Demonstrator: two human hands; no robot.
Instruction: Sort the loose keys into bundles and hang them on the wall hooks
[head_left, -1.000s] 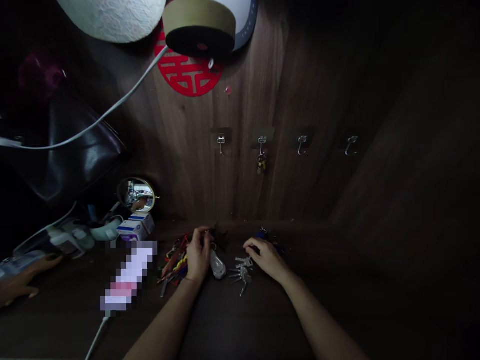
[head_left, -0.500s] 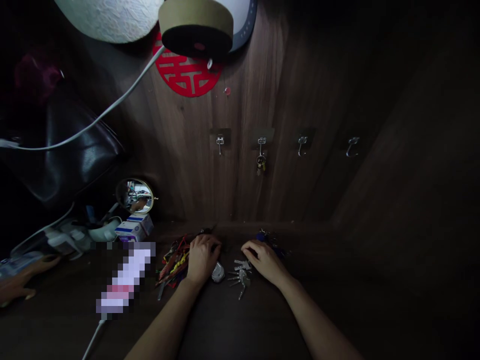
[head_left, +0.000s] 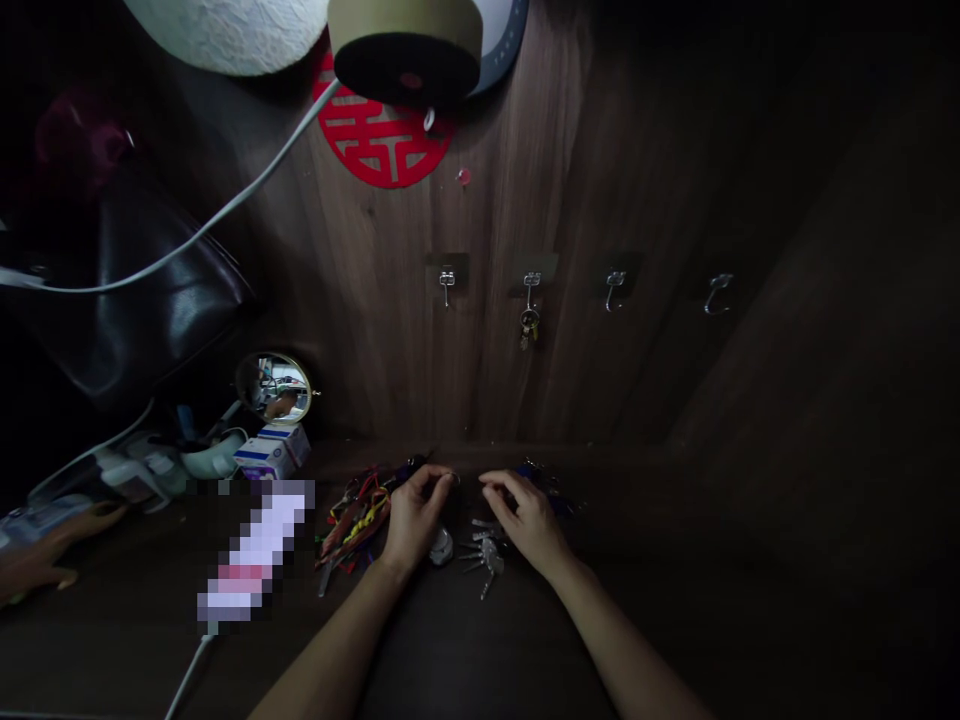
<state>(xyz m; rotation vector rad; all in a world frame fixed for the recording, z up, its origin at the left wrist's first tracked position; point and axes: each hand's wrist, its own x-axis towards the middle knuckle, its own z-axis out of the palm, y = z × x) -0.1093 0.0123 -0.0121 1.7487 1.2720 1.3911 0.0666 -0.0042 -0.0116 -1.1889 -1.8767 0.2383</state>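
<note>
Between its thumb and forefinger, my left hand point(head_left: 411, 515) pinches a small metal ring point(head_left: 454, 480). My right hand point(head_left: 529, 520) faces it a short gap away, fingers curled and thumb close to the forefinger; what they hold, if anything, is too small to make out. Several loose silver keys point(head_left: 489, 558) lie fanned on the dark table below my right hand. A rounded silver object point(head_left: 442, 547) lies beside my left wrist. Left of that hand spreads a tangle of keys with red and yellow cords point(head_left: 356, 525). More keys with blue parts point(head_left: 556, 490) lie behind my right hand.
Metal hooks point(head_left: 615, 290) line the wooden back wall; one bears a bunch of keys point(head_left: 529, 325). A blurred-out bright object point(head_left: 255, 560) with a white cable lies left, near a box point(head_left: 274, 452), a round mirror point(head_left: 275, 390), bottles point(head_left: 131, 475) and another person's hand point(head_left: 60, 555).
My left hand has turned and lifted off the cord tangle's edge, and a small ring now shows at its fingertips. My right fingers have shifted slightly. The whole view has moved a little.
</note>
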